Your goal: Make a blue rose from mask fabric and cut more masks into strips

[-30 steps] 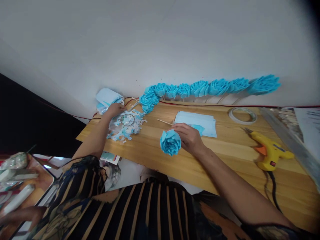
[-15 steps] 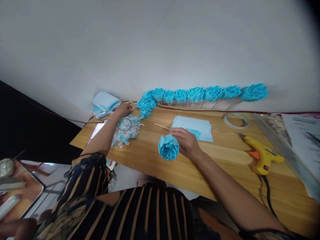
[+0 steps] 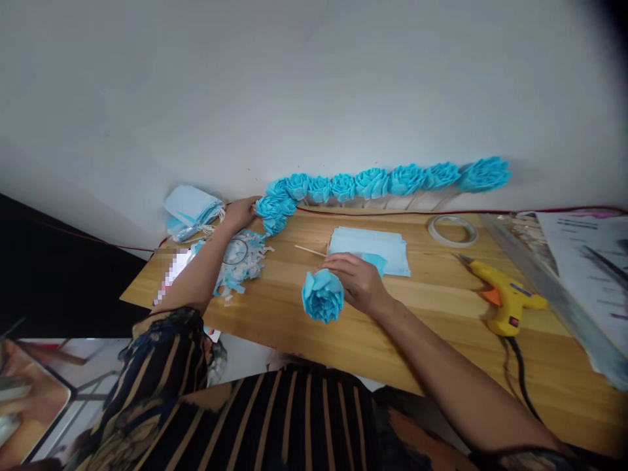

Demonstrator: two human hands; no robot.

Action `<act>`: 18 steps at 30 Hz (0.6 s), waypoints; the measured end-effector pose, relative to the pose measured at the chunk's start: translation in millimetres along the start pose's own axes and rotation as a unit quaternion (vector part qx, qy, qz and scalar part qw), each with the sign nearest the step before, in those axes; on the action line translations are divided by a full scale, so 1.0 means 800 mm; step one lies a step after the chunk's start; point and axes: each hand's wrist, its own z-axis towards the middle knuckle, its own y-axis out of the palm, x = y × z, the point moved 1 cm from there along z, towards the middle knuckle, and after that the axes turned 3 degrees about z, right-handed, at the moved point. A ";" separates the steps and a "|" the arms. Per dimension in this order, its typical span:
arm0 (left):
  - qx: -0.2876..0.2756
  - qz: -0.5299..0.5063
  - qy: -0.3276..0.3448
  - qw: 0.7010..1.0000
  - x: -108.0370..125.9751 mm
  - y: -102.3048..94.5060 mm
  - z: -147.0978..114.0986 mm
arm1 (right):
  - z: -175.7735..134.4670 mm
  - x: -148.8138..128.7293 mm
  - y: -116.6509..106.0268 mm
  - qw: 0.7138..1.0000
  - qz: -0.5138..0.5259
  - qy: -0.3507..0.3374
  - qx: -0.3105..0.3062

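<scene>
Currently, the person's right hand (image 3: 360,284) grips a bright-blue layered-petal rose (image 3: 322,296) from behind, fingers closed, with the bloom in front and to the left of the stack of pale-blue sheets (image 3: 363,241). A thin wooden stick (image 3: 308,250) juts leftward past those fingers, beside the stack. Well to the stack's left, the left hand (image 3: 240,214) reaches to the end of a row of blue roses (image 3: 371,182); its fingertips are obscured, so whether they grip anything cannot be told. That row continues behind the stack. Left of the stack, near the left forearm, lies a heap of cut scraps (image 3: 251,261), with a bundle of folded pale-blue pieces (image 3: 193,204) farther left. Right of the stack are a tape roll (image 3: 452,243) and, nearer the person, a yellow hot-glue gun (image 3: 515,301).
</scene>
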 end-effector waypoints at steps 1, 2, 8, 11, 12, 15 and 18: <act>-0.006 0.008 0.005 1.000 0.002 0.000 0.001 | 0.000 0.000 0.000 1.000 -0.001 0.002 -0.002; -0.012 0.020 0.006 1.000 0.003 -0.001 0.003 | -0.001 0.000 0.000 1.000 -0.001 0.004 -0.004; -0.053 0.113 0.001 0.992 0.005 0.004 0.021 | -0.001 0.000 -0.001 1.000 0.001 0.005 -0.005; -0.072 0.135 0.009 0.988 0.004 0.011 0.031 | 0.000 0.000 -0.002 1.000 -0.004 0.007 -0.007; -0.079 0.140 0.006 0.987 0.003 0.014 0.033 | 0.001 -0.001 -0.002 1.000 -0.004 0.007 -0.007; -0.090 0.154 -0.001 0.984 0.003 0.018 0.036 | 0.002 -0.002 -0.003 1.000 -0.008 0.006 -0.007; -0.083 0.174 0.008 0.981 0.004 0.019 0.035 | 0.002 -0.003 -0.003 1.000 -0.012 0.010 -0.016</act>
